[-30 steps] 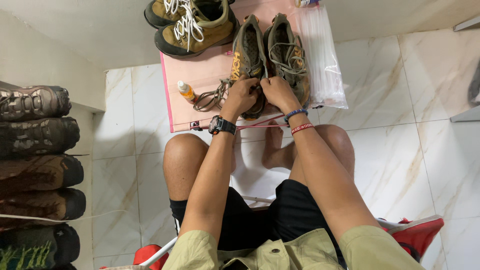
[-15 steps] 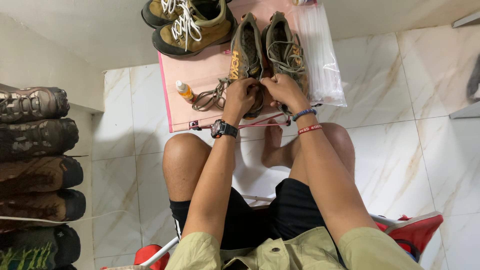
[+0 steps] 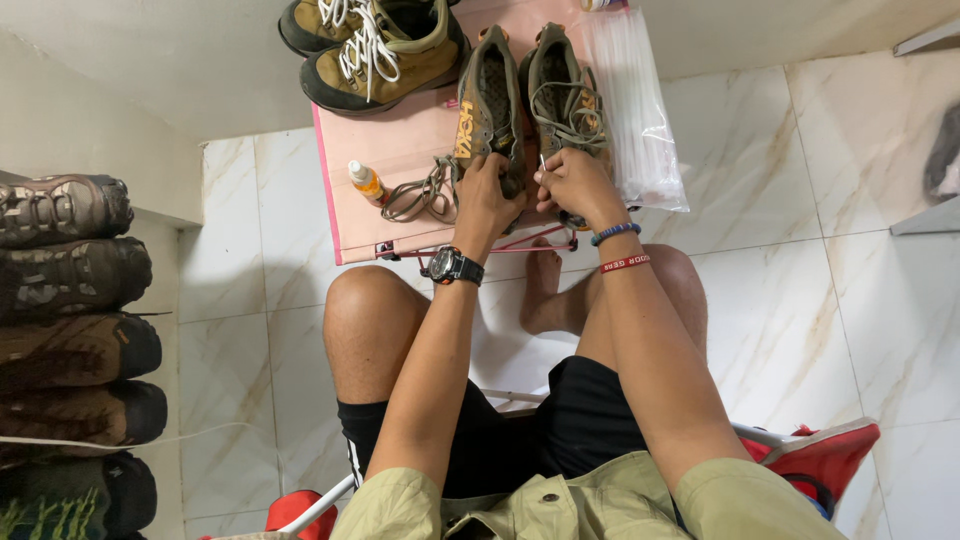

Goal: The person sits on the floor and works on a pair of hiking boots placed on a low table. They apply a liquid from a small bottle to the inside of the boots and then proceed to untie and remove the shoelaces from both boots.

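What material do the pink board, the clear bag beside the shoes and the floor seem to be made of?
Pink board: probably plastic or coated fabric, matte, with a thin frame edge. Clear bag: thin transparent plastic, glossy and creased. Floor: polished marble-look tile, with veining and grout lines.

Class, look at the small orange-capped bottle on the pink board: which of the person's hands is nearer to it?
Left. The left hand is just right of the bottle, beside the loose lace; the right hand lies farther right.
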